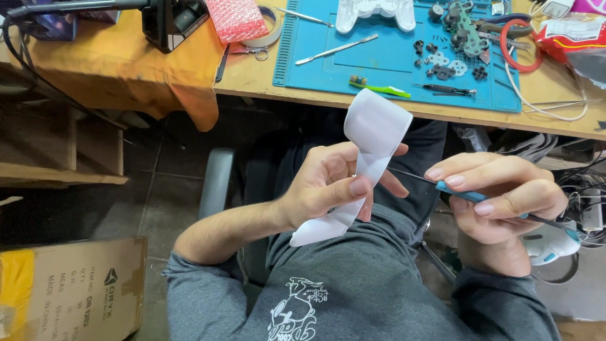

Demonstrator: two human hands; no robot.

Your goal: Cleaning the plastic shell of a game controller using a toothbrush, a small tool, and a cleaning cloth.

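Observation:
My left hand (pixel 331 183) grips a curled strip of white paper (pixel 372 136) between thumb and fingers, above my lap. My right hand (pixel 502 192) holds a thin tool with a blue handle (pixel 464 194). Its metal tip points left and touches the paper near my left fingers. Both hands hover in front of the desk edge, over my grey sweatshirt.
A blue work mat (pixel 385 53) on the wooden desk carries a white game controller shell (pixel 375 14), a green circuit board (pixel 466 31), small dark parts, metal picks and a green toothbrush (pixel 382 88). A tape roll (pixel 268 28), a red bubble-wrap piece, cables and a cardboard box (pixel 76 287) lie around.

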